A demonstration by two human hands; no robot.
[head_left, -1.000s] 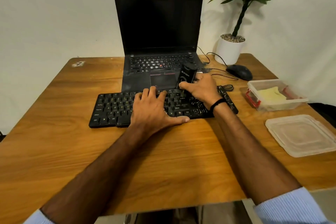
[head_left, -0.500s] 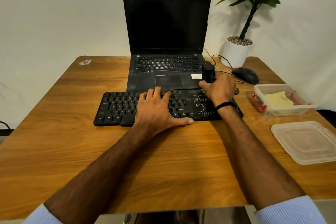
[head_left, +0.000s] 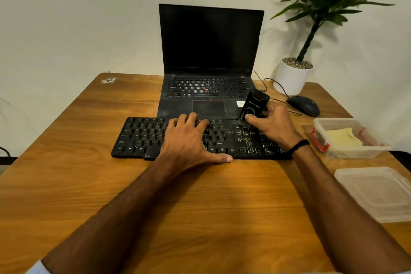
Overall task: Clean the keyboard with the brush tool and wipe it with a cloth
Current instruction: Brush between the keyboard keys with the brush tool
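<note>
Fingers [head_left: 191, 118] of the left hand [head_left: 186, 142] lie straight and slightly spread across the middle keys of the keyboard [head_left: 142, 138], palm down, with the thumb stretched along its near edge on the table [head_left: 200, 207]. On the right, the right hand [head_left: 273, 127] is curled round the brush [head_left: 253, 107], thumb pressed on its front face and the other fingers wrapped behind it. That black brush stands tilted, top leaning away from the person, its lower end at the far right part of the keyboard; whether the bristles touch the keys cannot be told. Pale marks show on the keys near the right wrist, which wears a black band [head_left: 298, 145]. The keyboard lies flat just in front of the open laptop [head_left: 211, 40], whose screen is dark. A yellow cloth [head_left: 340, 138] sits inside a clear box [head_left: 355, 153] at the table's right edge, well apart from both hands, with 1 clear lid [head_left: 378, 193] lying flat nearer the person. A mouse [head_left: 303, 105] and a white pot [head_left: 291, 78] holding a plant stand behind the box.
</note>
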